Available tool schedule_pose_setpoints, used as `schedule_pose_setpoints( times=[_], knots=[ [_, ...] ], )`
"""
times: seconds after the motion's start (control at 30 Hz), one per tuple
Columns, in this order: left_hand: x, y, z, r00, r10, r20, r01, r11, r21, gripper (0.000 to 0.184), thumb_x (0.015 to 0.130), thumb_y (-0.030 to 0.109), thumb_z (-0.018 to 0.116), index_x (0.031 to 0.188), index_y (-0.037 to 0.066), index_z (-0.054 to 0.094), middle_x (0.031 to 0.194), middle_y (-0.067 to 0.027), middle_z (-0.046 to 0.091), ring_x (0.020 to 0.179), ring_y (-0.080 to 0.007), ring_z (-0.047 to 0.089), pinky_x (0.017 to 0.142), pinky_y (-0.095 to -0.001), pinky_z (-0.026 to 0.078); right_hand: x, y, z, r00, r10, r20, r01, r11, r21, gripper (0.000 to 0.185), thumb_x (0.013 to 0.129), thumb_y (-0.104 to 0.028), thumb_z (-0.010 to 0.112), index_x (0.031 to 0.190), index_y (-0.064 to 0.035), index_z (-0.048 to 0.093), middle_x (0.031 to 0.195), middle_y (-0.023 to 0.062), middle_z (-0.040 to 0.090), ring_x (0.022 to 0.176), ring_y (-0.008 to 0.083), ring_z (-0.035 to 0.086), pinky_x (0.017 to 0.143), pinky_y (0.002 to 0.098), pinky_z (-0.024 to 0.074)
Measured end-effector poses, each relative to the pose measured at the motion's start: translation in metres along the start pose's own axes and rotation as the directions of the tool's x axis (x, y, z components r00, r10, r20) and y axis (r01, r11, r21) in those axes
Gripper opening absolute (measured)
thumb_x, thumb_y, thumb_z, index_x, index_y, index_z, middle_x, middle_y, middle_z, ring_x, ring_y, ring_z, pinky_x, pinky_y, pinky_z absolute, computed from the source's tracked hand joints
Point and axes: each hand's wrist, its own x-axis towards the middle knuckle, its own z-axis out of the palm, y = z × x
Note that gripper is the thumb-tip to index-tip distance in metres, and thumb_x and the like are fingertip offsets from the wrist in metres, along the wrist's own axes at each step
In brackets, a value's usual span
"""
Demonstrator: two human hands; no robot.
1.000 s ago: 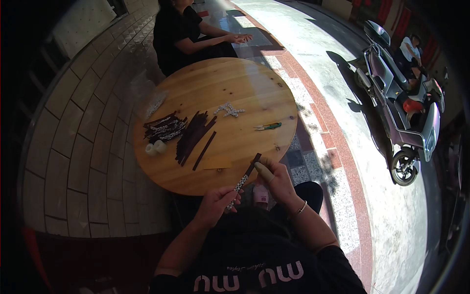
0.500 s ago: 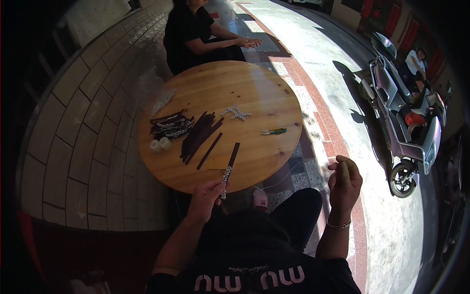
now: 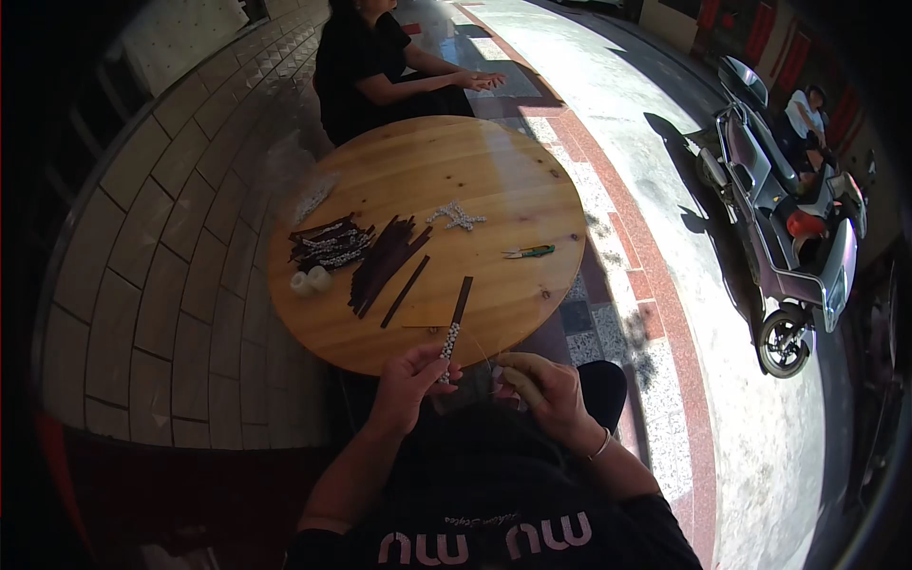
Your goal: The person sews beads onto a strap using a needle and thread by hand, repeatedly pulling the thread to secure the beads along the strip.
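My left hand [image 3: 403,388] pinches a dark strip [image 3: 462,299] near its lower end. White beads [image 3: 449,344] cover the strip's lower part, and its bare upper end points up over the table edge. To the right, my right hand [image 3: 553,391] is closed, fingertips together and apart from the strip. A thin pale thread [image 3: 483,350] shows at those fingertips; whether they also hold a needle is too small to tell. On the table beyond, a single dark strip [image 3: 406,292] lies beside a pile of plain dark strips [image 3: 385,261].
The round wooden table [image 3: 513,180] carries beaded strips [image 3: 332,245], white spools [image 3: 312,279], loose strings of white beads [image 3: 457,217], a clear bag [image 3: 316,195] and green-handled thread snips [image 3: 530,252]. Another person [image 3: 380,71] sits at the far side. A scooter [image 3: 784,218] stands right.
My right hand has come in from the far right to close beside my left hand, and the thread's long stretch has shortened. The beaded strip has shifted slightly right.
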Motion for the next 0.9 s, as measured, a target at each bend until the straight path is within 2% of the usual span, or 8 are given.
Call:
schedule_pose_setpoints(
  times=[0.07,0.2,0.27,0.37,0.67,0.9],
  knots=[
    [0.0,0.0,0.001,1.0,0.009,-0.013,-0.009,0.999,-0.048,0.021,0.086,0.008,0.056,0.105,-0.002,0.052,0.088,-0.0113,0.063,0.08,-0.0163,0.062,0.067,-0.0264,0.053,0.004,0.009,0.011,0.994,-0.074,0.084,0.08,0.994,-0.072,0.015,0.083,-0.005,0.055,0.096,0.0024,0.058,0.077,0.014,0.061,0.07,0.0234,0.064,0.062,0.0291,0.0498],
    [0.0,-0.002,0.0,1.0,0.019,-0.02,-0.021,0.996,-0.083,0.018,0.086,0.006,0.055,0.101,0.0,0.048,0.088,-0.0128,0.063,0.081,-0.0173,0.063,0.066,-0.0266,0.054,0.012,0.018,0.024,0.992,-0.023,0.121,0.035,0.995,-0.097,0.016,0.082,-0.006,0.058,0.095,0.0014,0.059,0.083,0.014,0.061,0.073,0.025,0.063,0.064,0.0308,0.0496],
    [0.001,-0.003,-0.001,1.0,0.012,0.005,-0.011,0.996,-0.092,0.016,0.086,0.006,0.055,0.098,0.001,0.047,0.088,-0.0134,0.063,0.081,-0.018,0.063,0.066,-0.0269,0.054,0.016,0.027,0.028,0.984,-0.174,0.038,0.178,0.968,-0.177,0.016,0.079,-0.006,0.06,0.095,-0.0012,0.061,0.086,0.0133,0.059,0.075,0.0271,0.062,0.064,0.0327,0.0492],
    [0.001,-0.004,-0.001,1.0,-0.003,0.008,0.003,0.995,-0.101,0.015,0.086,0.005,0.055,0.099,0.002,0.047,0.088,-0.0132,0.063,0.08,-0.018,0.063,0.066,-0.0269,0.054,0.02,0.026,0.032,0.986,-0.165,0.028,0.167,0.96,-0.223,0.016,0.078,-0.007,0.061,0.093,-0.004,0.062,0.084,0.0125,0.058,0.076,0.0292,0.061,0.064,0.034,0.0485],
    [0.001,-0.008,-0.003,0.999,0.01,0.033,-0.005,0.991,-0.133,0.012,0.086,0.005,0.054,0.097,0.002,0.049,0.089,-0.0122,0.062,0.079,-0.0176,0.063,0.066,-0.0273,0.054,0.024,0.029,0.037,0.989,-0.148,0.012,0.146,0.954,-0.261,0.016,0.078,-0.011,0.062,0.093,-0.0056,0.063,0.076,0.0116,0.055,0.069,0.0292,0.059,0.06,0.035,0.0469],
    [0.0,-0.011,-0.004,0.998,0.012,0.066,-0.003,0.991,-0.135,0.012,0.087,0.006,0.053,0.099,0.004,0.051,0.09,-0.0118,0.062,0.08,-0.0195,0.064,0.065,-0.0268,0.055,0.024,0.03,0.037,0.992,-0.116,0.041,0.123,0.965,-0.232,0.016,0.077,-0.01,0.063,0.092,-0.0058,0.064,0.077,0.0112,0.055,0.068,0.0279,0.059,0.059,0.0344,0.0466]
  ],
)
